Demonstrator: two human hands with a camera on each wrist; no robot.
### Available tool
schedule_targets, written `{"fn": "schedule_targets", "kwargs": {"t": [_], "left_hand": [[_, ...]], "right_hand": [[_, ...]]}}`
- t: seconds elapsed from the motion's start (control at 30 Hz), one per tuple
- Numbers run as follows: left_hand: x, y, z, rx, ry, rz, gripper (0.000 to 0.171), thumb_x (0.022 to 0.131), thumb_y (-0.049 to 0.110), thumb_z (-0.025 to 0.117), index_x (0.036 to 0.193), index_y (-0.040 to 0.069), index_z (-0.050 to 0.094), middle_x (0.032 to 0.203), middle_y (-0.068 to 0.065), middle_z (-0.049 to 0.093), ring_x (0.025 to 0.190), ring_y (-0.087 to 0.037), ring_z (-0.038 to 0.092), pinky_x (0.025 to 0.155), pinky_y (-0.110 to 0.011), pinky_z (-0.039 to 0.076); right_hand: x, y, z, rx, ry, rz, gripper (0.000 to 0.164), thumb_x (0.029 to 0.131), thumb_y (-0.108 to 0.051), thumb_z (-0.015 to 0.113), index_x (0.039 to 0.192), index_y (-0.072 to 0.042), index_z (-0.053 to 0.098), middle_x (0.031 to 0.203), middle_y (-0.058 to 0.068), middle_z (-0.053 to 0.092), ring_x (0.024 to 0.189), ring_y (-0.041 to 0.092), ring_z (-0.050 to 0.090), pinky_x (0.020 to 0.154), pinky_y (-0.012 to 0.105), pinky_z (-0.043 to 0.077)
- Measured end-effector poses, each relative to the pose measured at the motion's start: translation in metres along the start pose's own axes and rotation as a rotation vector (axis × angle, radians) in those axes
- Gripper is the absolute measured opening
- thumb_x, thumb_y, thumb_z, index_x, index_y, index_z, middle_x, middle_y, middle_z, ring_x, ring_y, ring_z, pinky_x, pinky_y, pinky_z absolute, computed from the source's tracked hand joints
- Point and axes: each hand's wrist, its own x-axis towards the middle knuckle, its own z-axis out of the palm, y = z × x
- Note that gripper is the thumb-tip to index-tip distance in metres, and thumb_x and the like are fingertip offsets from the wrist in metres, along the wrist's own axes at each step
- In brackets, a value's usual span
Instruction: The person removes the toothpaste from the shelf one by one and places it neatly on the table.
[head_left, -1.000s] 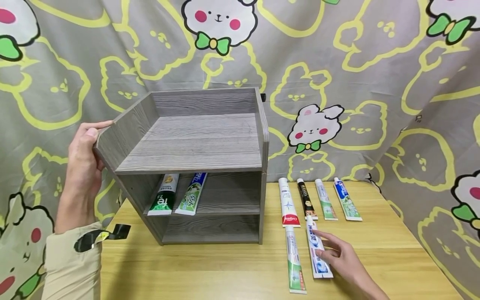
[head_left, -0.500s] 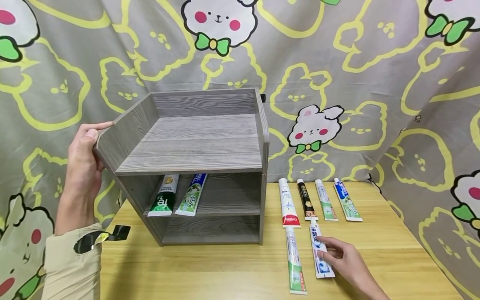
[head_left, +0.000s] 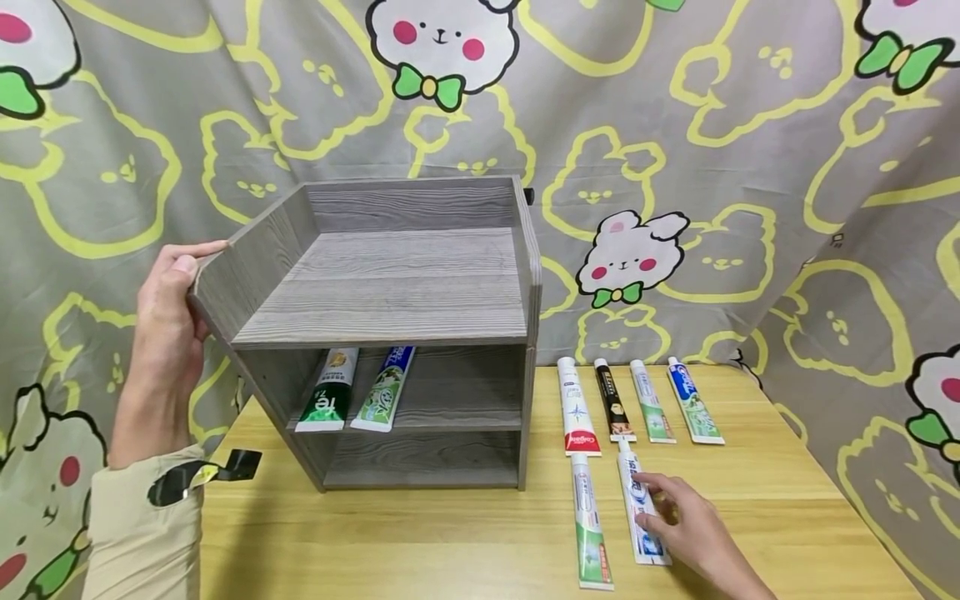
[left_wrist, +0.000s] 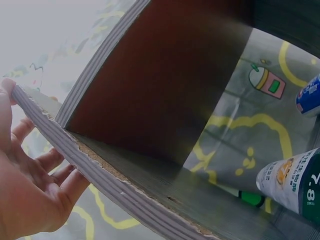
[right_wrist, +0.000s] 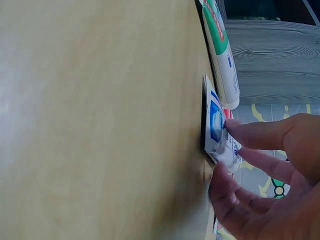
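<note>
My left hand [head_left: 167, 304] grips the upper front edge of the left side panel of a grey wood-grain shelf [head_left: 382, 283]. In the left wrist view its thumb and fingers sit on either side of the panel's edge [left_wrist: 100, 170]. On the table at the right, my right hand [head_left: 690, 521] holds a white and blue toothpaste tube [head_left: 640, 508] lying flat, thumb and fingertips at its sides. A white and green toothpaste tube [head_left: 590, 521] lies just left of it. The shelf's middle level carries a dark green tube [head_left: 327, 392] and a blue and green tube [head_left: 384, 390].
Behind the held tube lies a row: a white and red Colgate tube [head_left: 577, 408], a black tube [head_left: 615, 400], a slim white and green tube [head_left: 652, 400] and a blue-green tube [head_left: 695, 402]. A patterned curtain [head_left: 637, 150] hangs behind the wooden table [head_left: 420, 542].
The white and blue tube has shifted slightly right and toward the person, straightening a little, with my right hand moving along. My left hand and the shelf have stayed put.
</note>
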Motion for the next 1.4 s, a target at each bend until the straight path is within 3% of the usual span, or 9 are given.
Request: {"fn": "schedule_targets", "kwargs": {"t": [0.2, 0.5, 0.83, 1.17, 1.27, 1.4], "left_hand": [[-0.001, 0.000, 0.000, 0.020, -0.003, 0.011, 0.031, 0.103, 0.022, 0.053, 0.122, 0.003, 0.067, 0.082, -0.007, 0.065, 0.058, -0.012, 0.058, 0.045, -0.022, 0.042], [-0.001, 0.000, 0.000, 0.026, -0.017, 0.008, 0.031, 0.103, 0.023, 0.053, 0.123, 0.003, 0.067, 0.085, -0.007, 0.065, 0.061, -0.012, 0.059, 0.047, -0.021, 0.043], [0.000, 0.000, 0.003, 0.015, -0.014, 0.014, 0.030, 0.103, 0.022, 0.053, 0.122, 0.003, 0.067, 0.082, -0.006, 0.066, 0.059, -0.011, 0.058, 0.045, -0.021, 0.041], [-0.001, -0.001, 0.002, 0.043, -0.011, 0.011, 0.030, 0.103, 0.023, 0.054, 0.122, 0.004, 0.067, 0.078, -0.005, 0.062, 0.053, -0.010, 0.051, 0.042, -0.021, 0.033], [-0.001, 0.000, 0.002, 0.055, -0.005, 0.015, 0.030, 0.103, 0.023, 0.053, 0.122, 0.004, 0.068, 0.076, -0.005, 0.061, 0.052, -0.010, 0.049, 0.041, -0.021, 0.030], [-0.002, 0.000, 0.001, 0.040, 0.005, 0.005, 0.030, 0.103, 0.023, 0.054, 0.122, 0.004, 0.068, 0.076, -0.005, 0.062, 0.052, -0.010, 0.050, 0.041, -0.021, 0.032]], "right_hand": [[-0.001, -0.001, -0.001, 0.010, 0.021, -0.028, 0.053, 0.088, -0.011, 0.081, 0.138, -0.012, 0.063, 0.123, 0.017, 0.061, 0.099, 0.028, 0.062, 0.086, 0.054, 0.054], [0.002, -0.015, -0.001, 0.098, 0.124, -0.166, 0.050, 0.095, -0.012, 0.074, 0.142, -0.011, 0.058, 0.137, 0.022, 0.056, 0.116, 0.043, 0.061, 0.084, 0.053, 0.058], [0.003, -0.033, 0.006, 0.119, 0.210, -0.323, 0.046, 0.095, -0.009, 0.073, 0.139, -0.015, 0.060, 0.131, 0.012, 0.061, 0.115, 0.035, 0.063, 0.081, 0.045, 0.059], [-0.002, -0.069, 0.001, 0.100, 0.250, -0.439, 0.055, 0.092, -0.008, 0.077, 0.142, -0.024, 0.058, 0.132, 0.003, 0.062, 0.113, 0.023, 0.062, 0.082, 0.046, 0.058], [-0.006, -0.084, -0.002, 0.084, 0.265, -0.486, 0.056, 0.092, -0.010, 0.077, 0.143, -0.027, 0.058, 0.133, -0.003, 0.061, 0.116, 0.017, 0.059, 0.085, 0.042, 0.058], [-0.012, -0.106, -0.006, 0.104, 0.290, -0.589, 0.055, 0.091, -0.010, 0.079, 0.140, -0.026, 0.060, 0.135, -0.008, 0.059, 0.122, 0.016, 0.058, 0.099, 0.027, 0.050]]}}
